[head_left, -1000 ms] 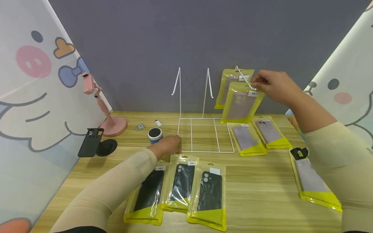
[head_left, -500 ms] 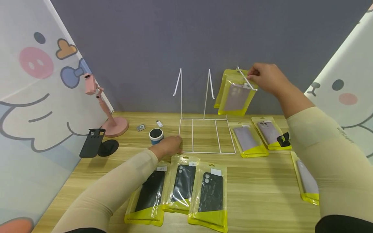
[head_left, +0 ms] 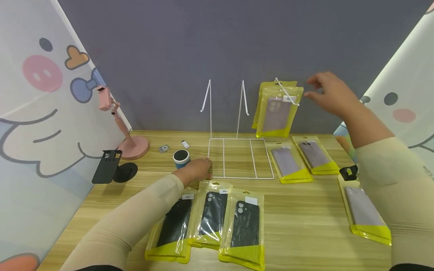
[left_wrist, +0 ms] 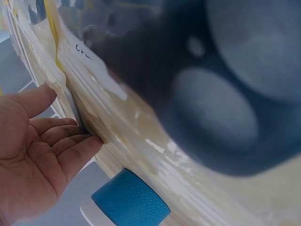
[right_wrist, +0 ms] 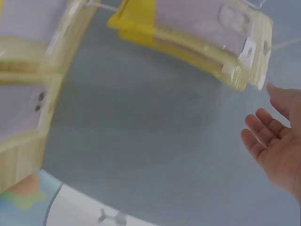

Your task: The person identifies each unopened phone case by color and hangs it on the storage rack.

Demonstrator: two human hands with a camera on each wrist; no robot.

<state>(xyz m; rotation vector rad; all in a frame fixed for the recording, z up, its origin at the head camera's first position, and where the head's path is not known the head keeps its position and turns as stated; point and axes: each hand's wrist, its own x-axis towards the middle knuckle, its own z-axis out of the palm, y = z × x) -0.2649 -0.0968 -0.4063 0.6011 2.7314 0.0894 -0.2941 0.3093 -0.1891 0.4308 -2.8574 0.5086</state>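
My left hand [head_left: 196, 170] holds the front left corner of a white wire rack [head_left: 239, 177], thumb and fingertips at the wire. My right hand [head_left: 330, 92] is off to the right of the rack's right hook, fingers spread and nothing in them. From that hook hang two yellow-edged pouches with purple phone cases; the front pouch [head_left: 279, 113] covers much of the rear pouch [head_left: 259, 90]. In the right wrist view, my right hand [right_wrist: 277, 141] is near the top edge of the hung pouches [right_wrist: 197, 28].
Several pouched black phone cases [head_left: 241, 229] lie in front of the rack. Pouched purple cases [head_left: 285, 160] lie to its right. A blue jar [head_left: 181, 159], pink lamp [head_left: 133, 147], black phone stand [head_left: 106, 167] and small square gadget [head_left: 164, 148] stand at left.
My right hand slid the front pouch back along the right hook, then let go and moved away to the right. My left hand stayed at the rack's corner.
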